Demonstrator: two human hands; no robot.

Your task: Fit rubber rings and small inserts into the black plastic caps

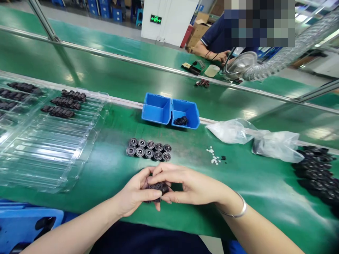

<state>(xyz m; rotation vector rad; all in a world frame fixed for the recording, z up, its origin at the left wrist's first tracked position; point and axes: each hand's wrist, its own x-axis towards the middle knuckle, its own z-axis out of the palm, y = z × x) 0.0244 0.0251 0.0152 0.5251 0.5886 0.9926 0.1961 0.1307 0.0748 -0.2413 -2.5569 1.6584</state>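
Observation:
Close to the table's front edge, my left hand (134, 192) is closed around several small black round parts (156, 186) with spiral-patterned faces. From the other side, my right hand (189, 181) has its fingers curled on the same parts, thumb below and fingertips on top. The fingers cover much of these parts, so their number does not show. Just beyond my hands, two rows of black cylindrical parts (149, 152) stand on the green table (111, 169). Some have spiral tops, others a ring with a small centre opening.
Two blue bins (156, 107) stand behind the rows; the right one holds black rings (181, 121). Clear trays (53, 148) with black parts lie left. White bits (214, 157), plastic bags (233, 131) and a black heap (317, 173) lie right. A co-worker's hand (222, 56) is across.

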